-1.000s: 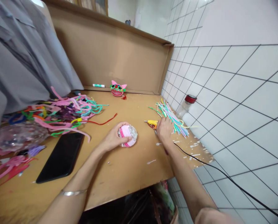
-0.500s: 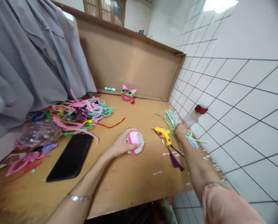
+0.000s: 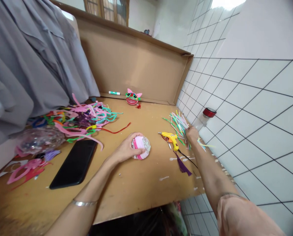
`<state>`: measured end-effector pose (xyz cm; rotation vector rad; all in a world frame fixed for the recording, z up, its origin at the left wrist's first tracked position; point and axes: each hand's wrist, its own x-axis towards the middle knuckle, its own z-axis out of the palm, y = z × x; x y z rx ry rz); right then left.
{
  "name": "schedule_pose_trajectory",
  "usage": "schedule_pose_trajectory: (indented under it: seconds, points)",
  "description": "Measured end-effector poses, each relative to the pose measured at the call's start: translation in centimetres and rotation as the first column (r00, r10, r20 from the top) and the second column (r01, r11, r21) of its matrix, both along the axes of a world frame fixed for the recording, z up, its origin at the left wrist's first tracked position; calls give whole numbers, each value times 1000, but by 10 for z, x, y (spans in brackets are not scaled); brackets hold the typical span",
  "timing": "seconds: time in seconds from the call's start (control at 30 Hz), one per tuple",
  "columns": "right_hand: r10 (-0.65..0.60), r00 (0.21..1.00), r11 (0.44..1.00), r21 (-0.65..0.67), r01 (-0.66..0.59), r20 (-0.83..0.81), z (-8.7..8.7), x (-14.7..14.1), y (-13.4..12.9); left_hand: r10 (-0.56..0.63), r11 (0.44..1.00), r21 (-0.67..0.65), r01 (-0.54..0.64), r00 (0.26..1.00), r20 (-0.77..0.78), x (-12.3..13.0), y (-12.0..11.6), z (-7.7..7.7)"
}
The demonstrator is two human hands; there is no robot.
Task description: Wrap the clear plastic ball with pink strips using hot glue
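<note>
My left hand (image 3: 126,148) is closed around a small round disc (image 3: 141,147) wrapped in pink and white strands, its thumb across the front. Over by the tiled wall, my right hand (image 3: 192,135) lies on a bundle of straight pastel pipe cleaners (image 3: 178,121), fingers curled down into it and their tips hidden. Just left of that hand rests a yellow glue gun (image 3: 170,139), its nozzle pointing left. A purple tassel (image 3: 184,165) lies below the glue gun.
A tangle of bright pipe cleaners (image 3: 87,116) is heaped at left, above a black phone (image 3: 74,165). A colourful animal-face ornament (image 3: 132,97) and a marker (image 3: 114,93) sit by the cardboard back wall (image 3: 134,62). A red-lidded jar (image 3: 204,118) stands by the tiles.
The whole view has shifted slightly. My right hand stays at the pipe cleaner bundle, now covering more of its lower end. My left hand keeps its hold on the disc.
</note>
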<state>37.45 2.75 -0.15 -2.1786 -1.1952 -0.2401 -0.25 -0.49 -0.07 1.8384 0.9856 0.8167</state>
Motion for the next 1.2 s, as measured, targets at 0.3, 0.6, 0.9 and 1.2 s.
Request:
schedule_pose_trajectory:
  seconds: [0.3, 0.6, 0.9, 1.2]
  points:
    - [-117, 984, 956, 252, 148, -137, 74, -44, 1, -9, 1000, 14, 9, 1000, 14, 2, -1, -1]
    - [575, 754, 776, 504, -380, -317, 33, -143, -45, -22, 1000, 1, 22, 998, 57, 2, 4, -9]
    - [612, 708, 790, 216, -574, -354, -25, -147, -60, -20, 1000, 0, 20, 998, 53, 1, 4, -9]
    - [597, 759, 793, 45, -608, -261, -48, -138, -63, 6, 1000, -22, -5, 998, 63, 2, -1, -2]
